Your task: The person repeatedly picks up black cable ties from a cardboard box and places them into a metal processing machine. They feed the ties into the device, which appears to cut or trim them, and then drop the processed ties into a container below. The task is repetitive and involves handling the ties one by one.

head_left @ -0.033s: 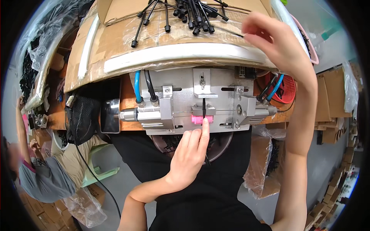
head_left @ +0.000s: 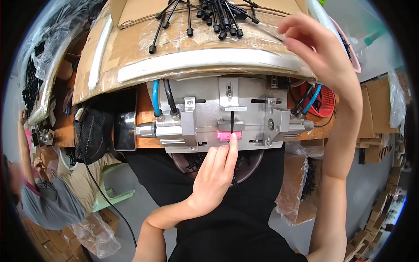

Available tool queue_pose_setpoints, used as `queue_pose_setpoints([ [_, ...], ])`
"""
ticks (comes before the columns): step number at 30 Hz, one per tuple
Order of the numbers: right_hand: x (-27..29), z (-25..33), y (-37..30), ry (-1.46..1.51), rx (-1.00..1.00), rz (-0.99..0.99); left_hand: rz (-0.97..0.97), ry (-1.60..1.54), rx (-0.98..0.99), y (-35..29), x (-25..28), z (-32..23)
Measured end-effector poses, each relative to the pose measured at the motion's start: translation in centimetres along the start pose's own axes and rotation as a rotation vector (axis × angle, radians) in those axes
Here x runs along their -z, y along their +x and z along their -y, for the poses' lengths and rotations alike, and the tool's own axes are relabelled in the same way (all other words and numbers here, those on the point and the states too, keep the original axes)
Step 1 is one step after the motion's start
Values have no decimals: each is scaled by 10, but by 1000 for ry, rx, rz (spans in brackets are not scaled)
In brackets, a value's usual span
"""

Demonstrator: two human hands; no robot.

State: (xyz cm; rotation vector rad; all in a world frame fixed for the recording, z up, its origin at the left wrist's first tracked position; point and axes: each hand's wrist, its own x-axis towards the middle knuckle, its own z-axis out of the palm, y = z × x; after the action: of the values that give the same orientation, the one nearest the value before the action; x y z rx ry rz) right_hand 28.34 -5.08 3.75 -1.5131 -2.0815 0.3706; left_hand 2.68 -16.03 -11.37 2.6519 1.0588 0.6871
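A metal press fixture (head_left: 205,113) sits at the near edge of the cardboard-covered bench (head_left: 144,48). My left hand (head_left: 214,177) reaches up to it. Its index fingertip touches the small pink block (head_left: 224,136) at the fixture's front. A thin black cable piece (head_left: 231,120) stands in the slot just above the pink block, and its tail shows beside my fingers. My right hand (head_left: 323,56) is raised over the bench, fingers curled, next to a pile of black cable pieces (head_left: 214,17). Whether it pinches one is unclear.
Blue and black hoses (head_left: 156,98) feed the fixture. A black mesh bag (head_left: 94,131) hangs at the left and a red basket (head_left: 325,102) sits at the right. Another person (head_left: 48,201) sits low on the left beside a green stool (head_left: 109,196). Cardboard boxes (head_left: 379,109) stand at the right.
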Motion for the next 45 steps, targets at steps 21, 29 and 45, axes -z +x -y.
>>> queue_pose_setpoints([
  [21,-186,66,-160,192,41,-349,-76,-89,25,181,102,128],
  [29,-197,54,-149,69,102,-311,124,-533,100,144,168,119],
  [45,-136,55,-157,79,-130,-400,4,23,34,-1,0,-5],
])
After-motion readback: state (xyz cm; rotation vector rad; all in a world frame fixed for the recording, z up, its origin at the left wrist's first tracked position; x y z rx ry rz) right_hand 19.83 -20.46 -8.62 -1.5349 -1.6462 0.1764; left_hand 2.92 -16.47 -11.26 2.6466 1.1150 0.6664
